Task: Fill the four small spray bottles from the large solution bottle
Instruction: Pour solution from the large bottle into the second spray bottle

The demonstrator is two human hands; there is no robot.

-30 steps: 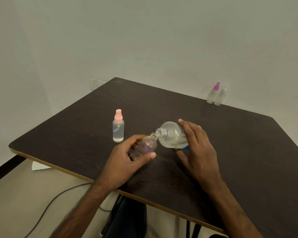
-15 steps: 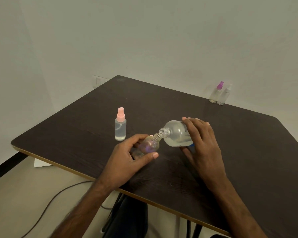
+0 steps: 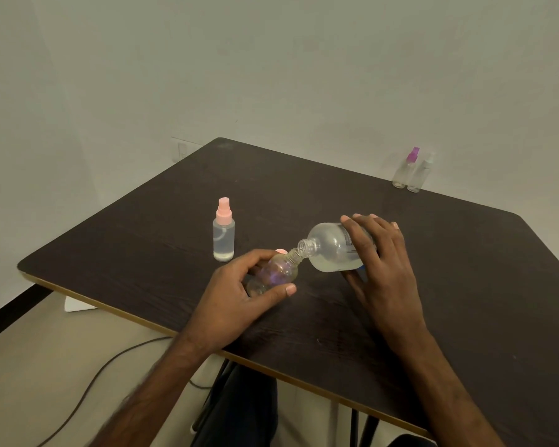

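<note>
While the left hand (image 3: 239, 295) is wrapping its grip round the uncapped small spray bottle (image 3: 278, 272), neck tilting toward 2 o'clock, the right hand (image 3: 381, 262) is clasping the large solution bottle (image 3: 329, 250), lying nearly flat, mouth meeting that neck. Doing it well, imo: tipping slowly, holding necks touching, watching for dribble onto the worktop (image 3: 465, 285). At 10 o'clock the pink-capped bottle (image 3: 223, 235) is standing w/ liquid inside; purple-capped bottle (image 3: 404, 169) & white-capped bottle (image 3: 418, 175) are waiting at 1 o'clock, far edge.

The pink-capped bottle (image 3: 223, 234) stands just left of both hands, while two bottles (image 3: 410, 171) stand well apart at the table's (image 3: 465, 285) far edge.
</note>
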